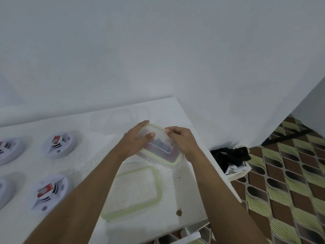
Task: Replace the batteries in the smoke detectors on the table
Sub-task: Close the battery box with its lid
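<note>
Both arms reach forward; left hand (135,140) and right hand (182,140) grip one clear green-rimmed container (159,153), tilted over the white table (184,194). Smoke detectors (59,144) lie on it, left of my left hand. White wall (158,50) stands beyond the hands; patterned floor (290,173) is to their right.

**One head-worn view, tipped forward and down**

A single wide-angle camera sits at the person's head, facing forward and downward onto the flat white table (179,191). It looks from close range: two bare forearms (79,199) run up from the bottom edge and meet above the table's right end. Behind the table, a plain white wall (158,50) fills the upper half. Right of the table lies a brown-and-green patterned tile floor (290,182).
</note>
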Available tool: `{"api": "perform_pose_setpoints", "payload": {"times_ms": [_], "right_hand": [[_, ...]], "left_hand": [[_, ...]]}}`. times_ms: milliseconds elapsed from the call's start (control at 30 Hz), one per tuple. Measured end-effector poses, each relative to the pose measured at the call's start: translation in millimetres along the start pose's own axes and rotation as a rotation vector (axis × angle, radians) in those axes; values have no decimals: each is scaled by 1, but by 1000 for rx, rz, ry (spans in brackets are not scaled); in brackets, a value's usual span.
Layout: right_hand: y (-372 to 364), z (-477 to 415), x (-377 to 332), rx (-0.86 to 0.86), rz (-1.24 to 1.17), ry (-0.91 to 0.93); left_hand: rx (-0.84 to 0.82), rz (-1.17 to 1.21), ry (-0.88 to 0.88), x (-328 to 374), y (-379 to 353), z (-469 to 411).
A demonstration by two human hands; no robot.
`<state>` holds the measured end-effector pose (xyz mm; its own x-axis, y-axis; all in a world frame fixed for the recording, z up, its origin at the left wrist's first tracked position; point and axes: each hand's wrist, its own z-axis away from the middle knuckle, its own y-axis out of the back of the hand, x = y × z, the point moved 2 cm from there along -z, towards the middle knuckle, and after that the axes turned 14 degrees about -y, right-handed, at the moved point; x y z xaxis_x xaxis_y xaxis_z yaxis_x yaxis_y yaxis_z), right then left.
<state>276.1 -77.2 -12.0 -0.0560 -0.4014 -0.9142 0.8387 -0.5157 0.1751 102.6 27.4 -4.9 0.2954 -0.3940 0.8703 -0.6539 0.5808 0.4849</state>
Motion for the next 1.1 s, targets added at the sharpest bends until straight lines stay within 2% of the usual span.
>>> {"api": "perform_pose_setpoints", "payload": {"times_ms": [100,167,267,367,433,600,667,867,1100], "right_hand": [[2,2,-3,30,11,18],[9,5,-4,160,16,44],[20,15,0,290,-158,28],[17,23,12,241,-244,-23],[8,25,17,176,-272,-42],[-6,17,12,129,-271,-85],[-8,10,11,106,-227,-65],[-4,-5,14,35,-109,-24],[-4,-7,12,45,-75,22]], "left_hand": [[1,21,1,3,0,-2],[40,45,42,5,-2,-1],[151,29,132,15,-10,7],[273,-6,222,27,-24,16],[297,-22,224,30,-31,18],[175,-244,84,26,-31,8],[88,-253,-1,25,-25,-1],[-150,91,-35,24,-24,-6],[-123,270,1,6,-27,-11]]}}
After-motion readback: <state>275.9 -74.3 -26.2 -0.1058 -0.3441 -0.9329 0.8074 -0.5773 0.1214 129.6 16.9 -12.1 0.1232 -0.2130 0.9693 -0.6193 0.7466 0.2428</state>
